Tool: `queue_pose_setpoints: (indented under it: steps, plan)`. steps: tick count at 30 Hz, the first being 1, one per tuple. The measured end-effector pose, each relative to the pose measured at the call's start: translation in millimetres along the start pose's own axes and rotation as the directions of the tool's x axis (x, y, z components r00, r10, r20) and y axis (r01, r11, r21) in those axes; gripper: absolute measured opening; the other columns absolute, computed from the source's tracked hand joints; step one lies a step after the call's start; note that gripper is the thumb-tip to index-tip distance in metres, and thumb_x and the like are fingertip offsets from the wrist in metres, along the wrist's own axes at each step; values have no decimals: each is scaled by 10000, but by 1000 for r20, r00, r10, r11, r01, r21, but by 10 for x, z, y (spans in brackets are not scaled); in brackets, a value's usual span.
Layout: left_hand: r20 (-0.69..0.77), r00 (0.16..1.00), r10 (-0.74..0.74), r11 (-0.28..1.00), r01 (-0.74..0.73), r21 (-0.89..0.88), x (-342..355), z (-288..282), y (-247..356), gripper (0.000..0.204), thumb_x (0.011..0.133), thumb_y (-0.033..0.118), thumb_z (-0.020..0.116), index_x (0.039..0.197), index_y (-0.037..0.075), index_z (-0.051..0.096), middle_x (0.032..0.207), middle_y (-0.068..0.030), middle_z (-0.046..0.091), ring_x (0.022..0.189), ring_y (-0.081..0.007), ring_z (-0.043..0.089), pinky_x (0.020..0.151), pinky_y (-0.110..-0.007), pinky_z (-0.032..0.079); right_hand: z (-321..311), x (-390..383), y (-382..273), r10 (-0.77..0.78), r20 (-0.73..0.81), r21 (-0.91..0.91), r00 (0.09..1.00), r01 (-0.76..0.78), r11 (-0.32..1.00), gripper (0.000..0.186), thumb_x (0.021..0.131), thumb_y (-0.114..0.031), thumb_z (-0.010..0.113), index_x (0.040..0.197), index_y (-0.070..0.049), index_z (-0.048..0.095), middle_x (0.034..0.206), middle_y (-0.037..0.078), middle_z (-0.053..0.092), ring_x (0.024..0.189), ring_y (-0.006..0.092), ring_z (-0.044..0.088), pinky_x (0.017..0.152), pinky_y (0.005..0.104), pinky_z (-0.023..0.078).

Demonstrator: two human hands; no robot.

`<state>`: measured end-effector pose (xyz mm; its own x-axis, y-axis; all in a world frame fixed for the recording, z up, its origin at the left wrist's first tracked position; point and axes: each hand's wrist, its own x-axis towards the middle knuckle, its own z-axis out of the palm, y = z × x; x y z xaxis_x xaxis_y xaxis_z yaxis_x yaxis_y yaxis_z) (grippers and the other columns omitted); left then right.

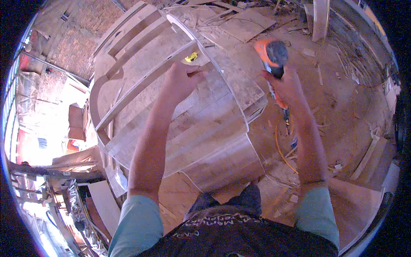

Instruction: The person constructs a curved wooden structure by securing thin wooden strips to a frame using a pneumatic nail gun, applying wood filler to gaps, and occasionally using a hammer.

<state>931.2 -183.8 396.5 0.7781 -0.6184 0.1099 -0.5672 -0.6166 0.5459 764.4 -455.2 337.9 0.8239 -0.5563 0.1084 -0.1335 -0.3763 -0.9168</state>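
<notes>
Pale lettering (pixel 233 219) crosses the dark shirt front (pixel 248 240) of the person wearing the camera, bent by the cloth's folds. A smaller pale scrawl (pixel 190 234) stands to its left, nearer the lower edge.

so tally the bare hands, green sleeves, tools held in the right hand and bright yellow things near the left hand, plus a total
Bare hands: 2, left hand and right hand
Green sleeves: 2, left sleeve and right sleeve
Held tools: 1, orange-and-black tool
Bright yellow things: 1, small yellow item
Total: 6
</notes>
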Motion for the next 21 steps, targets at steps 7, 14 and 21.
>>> queue_pose_setpoints:
  steps: [7,14,21]
  plan:
    - [-1,1000,14,1000,-14,-7,1,6,16,314,845,255,761,1041,10,760,737,-171,709,629,-178,631,651,-357,513,-84,52,154,82,145,322,986,-125,938,305,872,-158,760,1090,-21,598,786,24,598,560,85,524,469,270,441]
    - [-19,999,51,999,-50,6,-3,-9,78,325,851,236,769,1063,-10,755,712,-132,706,633,-113,567,619,-333,482,49,532,352,-57,659,540,750,-420,729,261,953,-328,688,1016,-79,638,574,-66,429,430,54,392,399,232,325]
    - [39,999,-20,988,14,152,-13,-73,193,337,849,237,779,1090,2,752,712,-104,687,654,-112,558,629,-315,465,193,782,539,-194,753,537,629,-417,733,406,979,-409,642,1080,-16,624,557,-72,421,405,35,362,395,214,315]
